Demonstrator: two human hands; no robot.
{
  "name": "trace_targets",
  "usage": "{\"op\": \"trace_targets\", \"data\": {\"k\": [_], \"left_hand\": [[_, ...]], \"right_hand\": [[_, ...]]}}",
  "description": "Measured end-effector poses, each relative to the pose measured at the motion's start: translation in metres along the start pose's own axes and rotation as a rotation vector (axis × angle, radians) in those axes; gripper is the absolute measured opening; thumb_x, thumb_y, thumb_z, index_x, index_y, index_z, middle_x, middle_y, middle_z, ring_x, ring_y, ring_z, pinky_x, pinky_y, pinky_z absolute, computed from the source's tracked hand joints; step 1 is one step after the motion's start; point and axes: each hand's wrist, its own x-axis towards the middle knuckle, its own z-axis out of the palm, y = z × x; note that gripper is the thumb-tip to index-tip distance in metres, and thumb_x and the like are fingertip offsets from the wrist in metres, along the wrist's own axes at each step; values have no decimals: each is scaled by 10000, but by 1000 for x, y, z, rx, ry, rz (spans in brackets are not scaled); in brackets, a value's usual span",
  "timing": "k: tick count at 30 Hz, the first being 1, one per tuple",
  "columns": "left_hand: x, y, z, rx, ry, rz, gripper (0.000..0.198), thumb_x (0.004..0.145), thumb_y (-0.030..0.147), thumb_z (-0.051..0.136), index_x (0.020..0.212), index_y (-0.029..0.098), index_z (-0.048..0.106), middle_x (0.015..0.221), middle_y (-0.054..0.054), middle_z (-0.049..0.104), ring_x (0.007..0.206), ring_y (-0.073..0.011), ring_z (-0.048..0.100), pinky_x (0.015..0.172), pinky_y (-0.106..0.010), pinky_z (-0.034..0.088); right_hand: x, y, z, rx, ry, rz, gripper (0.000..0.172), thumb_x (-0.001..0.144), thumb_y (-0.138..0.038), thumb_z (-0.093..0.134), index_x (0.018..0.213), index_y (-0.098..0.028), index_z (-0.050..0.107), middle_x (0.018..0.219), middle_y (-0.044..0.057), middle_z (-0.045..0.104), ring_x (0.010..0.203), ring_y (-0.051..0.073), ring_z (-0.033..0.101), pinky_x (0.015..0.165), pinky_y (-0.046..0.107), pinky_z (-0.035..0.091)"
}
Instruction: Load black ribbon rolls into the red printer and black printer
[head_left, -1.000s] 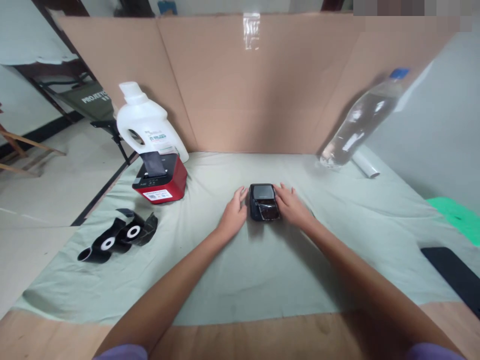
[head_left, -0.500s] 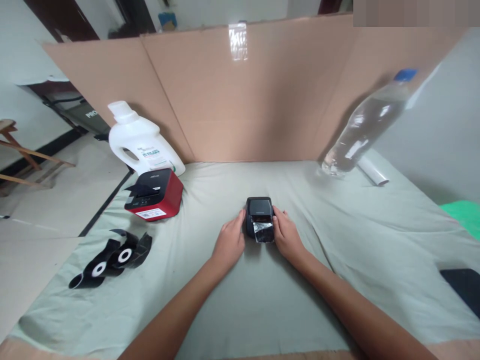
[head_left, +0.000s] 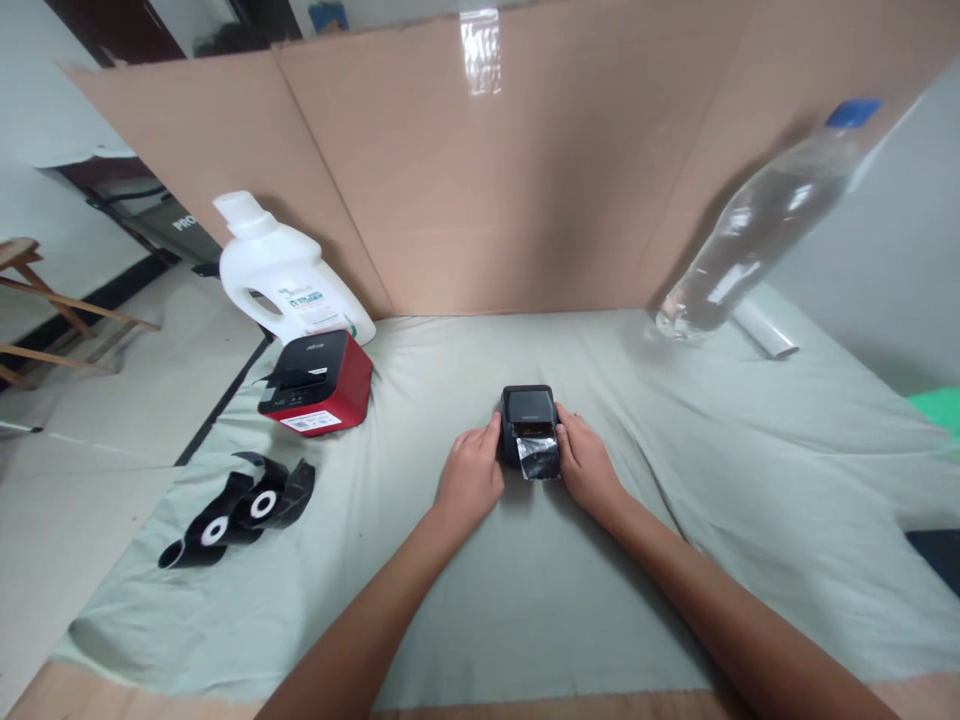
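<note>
A small black portable printer (head_left: 529, 403) stands on the green cloth in the middle, with a glossy black strip (head_left: 538, 457) hanging from its front. My left hand (head_left: 471, 475) presses against the printer's left side, thumb and fingers along its edge. On the opposite side, my right hand (head_left: 586, 462) holds the printer's right edge. Both hands rest low on the cloth, and the printer is held between them. The undersides of the fingers are partly hidden.
To the left sit a red and black printer (head_left: 319, 385), black film rolls with white cores (head_left: 240, 508) and a white jug (head_left: 281, 270). At the right, a water bottle (head_left: 765, 230) leans on the cardboard (head_left: 450, 200) near a white tube (head_left: 765, 325). A dark flat object (head_left: 937, 557) lies far right.
The view has shifted slightly, so most things sit a little further right and higher. Both hands stay on the sides of the black portable printer.
</note>
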Motion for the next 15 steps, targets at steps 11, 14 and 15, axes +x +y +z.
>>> {"op": "trace_targets", "data": {"k": [11,14,15], "left_hand": [[3,-5,-1,-23,-28,7,808,771,63,489,1571,141,403,1358,-167,668,1225,-276,638,1192,-524,419],[3,-6,0,-16,-17,18,800,775,72,493,1568,142,407,1363,-163,667,1221,-271,641,1198,-525,413],[3,-6,-1,-8,-16,25,798,775,73,494,1566,140,409,1361,-163,669,1218,-272,644,1197,-528,414]], "right_hand": [[0,0,-1,2,-7,-2,571,1076,-450,233,1499,-191,516,1471,134,609,1386,292,552,1241,578,329],[0,1,0,-2,-11,-2,570,1078,-442,235,1499,-178,515,1477,142,602,1394,293,543,1242,574,327],[0,1,0,-4,-8,-5,568,1078,-439,237,1497,-174,516,1479,144,600,1394,294,543,1244,575,323]]}}
